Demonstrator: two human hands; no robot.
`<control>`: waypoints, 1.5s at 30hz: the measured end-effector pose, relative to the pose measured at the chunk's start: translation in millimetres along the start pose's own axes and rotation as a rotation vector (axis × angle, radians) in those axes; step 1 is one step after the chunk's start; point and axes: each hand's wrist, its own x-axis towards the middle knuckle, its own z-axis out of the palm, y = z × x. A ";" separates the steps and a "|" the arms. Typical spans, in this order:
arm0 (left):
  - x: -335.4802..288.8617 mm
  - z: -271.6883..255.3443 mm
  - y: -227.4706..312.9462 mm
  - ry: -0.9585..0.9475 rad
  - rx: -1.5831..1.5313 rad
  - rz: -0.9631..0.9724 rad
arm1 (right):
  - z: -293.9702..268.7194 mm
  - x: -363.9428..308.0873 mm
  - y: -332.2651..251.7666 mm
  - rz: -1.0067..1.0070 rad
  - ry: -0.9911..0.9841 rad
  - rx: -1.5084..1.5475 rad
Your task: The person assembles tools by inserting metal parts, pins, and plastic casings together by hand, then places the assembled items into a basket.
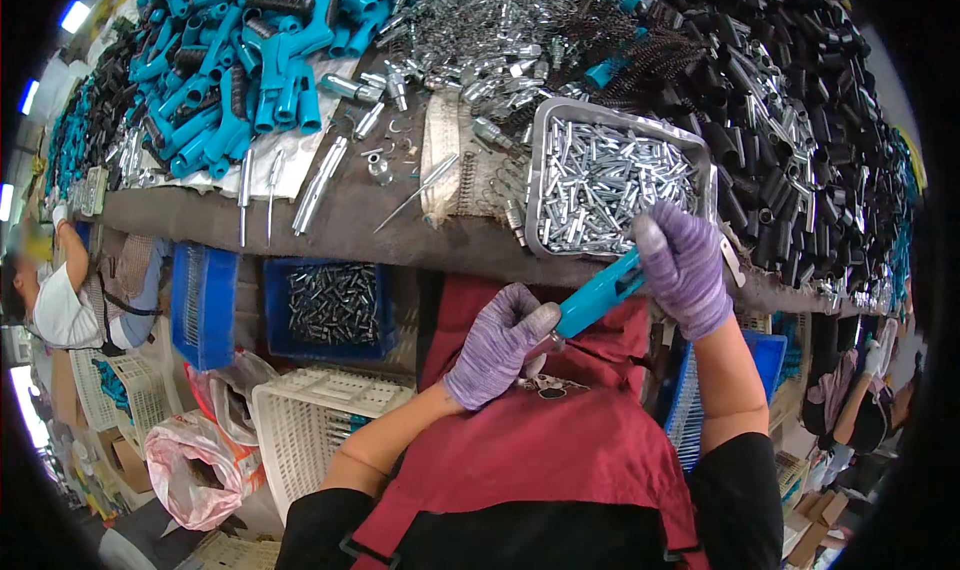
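Observation:
A teal tool handle (592,302) slants in front of the red apron, between my two gloved hands. My left hand (503,342), in a purple knit glove, is closed round its lower end, where a bit of metal shows. At the upper end, the fingers of my right hand (686,268) are closed on the handle; whether they also pinch a small part is hidden. Just beyond my right hand, a metal tray (541,175) full of small silver pins (610,185) rests on the bench edge.
Teal handles (290,45) pile up at far left, springs and metal fittings (480,30) at the back, black tubes (790,100) at right. Metal rods (320,185) lie along the bench edge. Below stand a blue bin (325,353) and white crate (330,388). People work at both sides.

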 end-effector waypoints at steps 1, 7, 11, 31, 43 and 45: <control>0.5 0.4 -0.1 -0.012 0.003 -0.044 | -1.9 -4.9 0.8 -0.047 0.013 -0.093; -6.5 1.3 0.8 -0.054 0.340 0.151 | 0.4 -20.7 -5.3 0.035 0.032 0.218; -2.7 21.8 7.8 -0.161 0.252 0.330 | 32.1 -27.9 1.4 0.015 -0.001 0.179; 1.4 -24.2 14.8 0.135 0.230 0.195 | 39.7 51.6 14.9 -0.611 -0.068 -0.245; 12.4 -20.1 5.0 0.061 0.351 0.211 | 50.2 4.9 -2.4 -0.767 -0.251 -0.459; 9.2 -21.4 -4.4 0.037 0.438 0.295 | 45.3 -3.1 -2.9 -0.701 -0.308 -0.449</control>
